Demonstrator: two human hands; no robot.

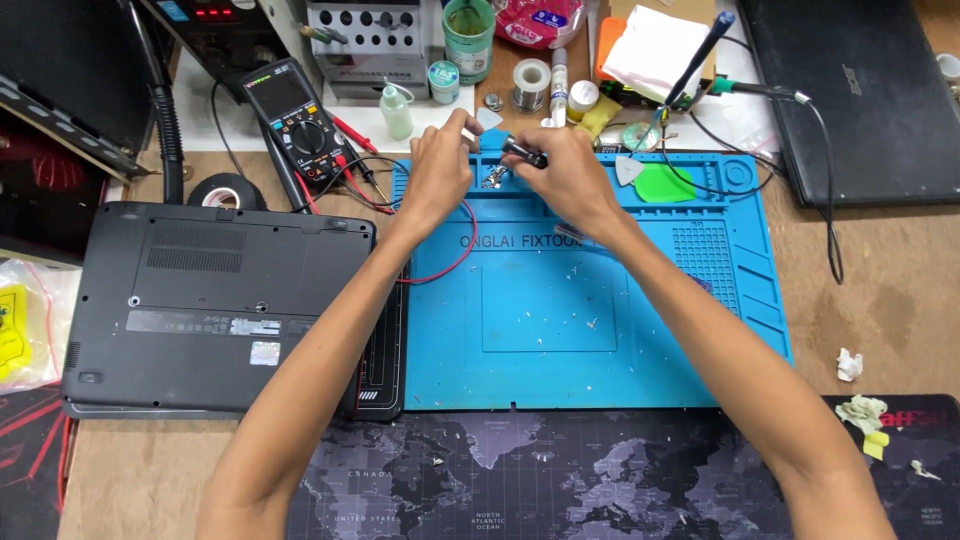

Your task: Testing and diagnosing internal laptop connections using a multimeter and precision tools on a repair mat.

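Both my hands reach to the far edge of a blue silicone work mat point(560, 310). My left hand point(440, 170) pinches a small pale part at its fingertips, over the mat's tray compartments. My right hand point(565, 170) is closed around a small dark cylindrical tool point(524, 153) whose tip points left toward the other hand. Small metal bits point(492, 180) lie in the compartment just below the two hands. A red wire point(455, 262) loops across the mat under my left wrist.
A closed black laptop point(215, 300) lies bottom-up at left, a multimeter point(300, 125) with red and black leads behind it. Solder spool point(530, 82), bottles, a green jar and a soldering iron point(700, 55) crowd the back. Another dark laptop point(850, 90) sits far right. A map-printed desk mat point(560, 480) lies nearest me.
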